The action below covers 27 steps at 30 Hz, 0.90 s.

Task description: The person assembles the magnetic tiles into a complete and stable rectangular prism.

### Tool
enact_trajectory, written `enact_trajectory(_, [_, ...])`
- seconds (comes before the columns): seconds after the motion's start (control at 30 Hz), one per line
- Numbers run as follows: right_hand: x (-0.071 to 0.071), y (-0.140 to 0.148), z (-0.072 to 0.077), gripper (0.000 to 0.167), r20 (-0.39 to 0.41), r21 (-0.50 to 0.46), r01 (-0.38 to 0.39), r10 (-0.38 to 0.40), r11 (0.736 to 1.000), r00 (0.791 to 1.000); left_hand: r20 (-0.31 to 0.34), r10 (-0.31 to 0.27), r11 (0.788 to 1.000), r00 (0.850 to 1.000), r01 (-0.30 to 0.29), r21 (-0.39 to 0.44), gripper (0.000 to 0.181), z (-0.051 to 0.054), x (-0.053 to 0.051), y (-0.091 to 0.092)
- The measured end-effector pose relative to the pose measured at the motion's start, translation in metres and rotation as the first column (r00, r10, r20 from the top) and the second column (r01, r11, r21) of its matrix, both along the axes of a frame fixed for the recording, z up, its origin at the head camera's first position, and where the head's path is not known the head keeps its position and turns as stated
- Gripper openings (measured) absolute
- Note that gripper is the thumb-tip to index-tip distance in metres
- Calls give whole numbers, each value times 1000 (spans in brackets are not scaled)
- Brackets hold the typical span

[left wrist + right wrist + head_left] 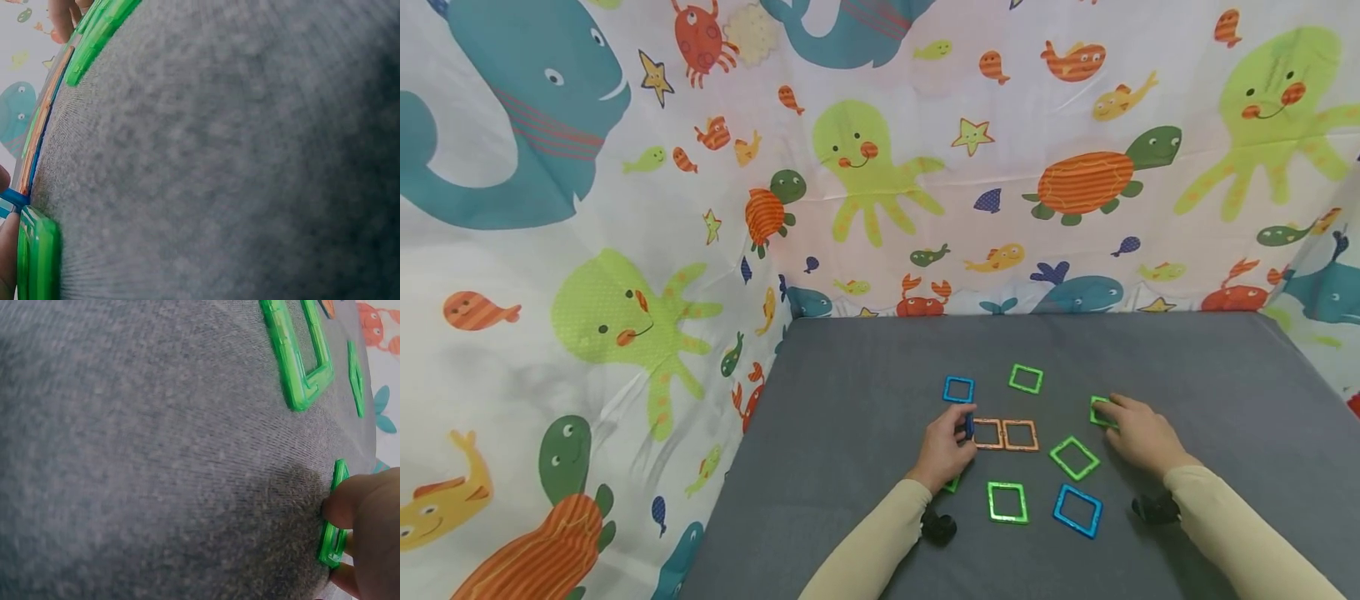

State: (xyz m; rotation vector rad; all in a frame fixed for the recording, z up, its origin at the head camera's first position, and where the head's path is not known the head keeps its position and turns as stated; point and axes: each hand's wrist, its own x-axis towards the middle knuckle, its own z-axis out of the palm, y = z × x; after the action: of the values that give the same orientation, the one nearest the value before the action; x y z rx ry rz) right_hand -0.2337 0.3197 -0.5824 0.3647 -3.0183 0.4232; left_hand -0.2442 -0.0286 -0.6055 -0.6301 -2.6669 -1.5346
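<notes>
My left hand (942,450) pinches a dark blue magnetic tile (969,426), standing on edge at the left end of two orange square tiles (1003,435) that lie side by side. In the left wrist view that blue tile (14,197) shows between thumb and finger. A green tile (952,483) lies partly hidden under the left hand. Farther right, my right hand (1146,433) grips a green square tile (1093,410) at its edges. The right wrist view shows thumb and fingers on this green tile (328,540), low against the cloth.
Around the hands lie a blue tile (947,388) and a green tile (1026,390) at the back, a turned green tile (1063,467), a green tile (1007,521) and a blue tile (1072,527) in front. A sea-animal curtain (880,275) borders the grey table (820,450).
</notes>
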Motion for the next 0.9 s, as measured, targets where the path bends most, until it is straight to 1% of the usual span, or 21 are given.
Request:
enact_trajectory(0.33, [0, 0, -2, 40, -39, 4, -11, 11, 1000, 999, 5, 5, 1000, 1000, -5, -1, 59, -1, 0, 2])
enact_trajectory(0.67, [-2, -2, -1, 39, -34, 15, -15, 15, 1000, 999, 4, 11, 1000, 1000, -10, -15, 59, -1, 0, 2])
enact_trajectory(0.9, [-3, -2, 0, 39, -43, 36, -17, 19, 999, 999, 1, 14, 999, 1000, -14, -50, 58, -1, 1, 4])
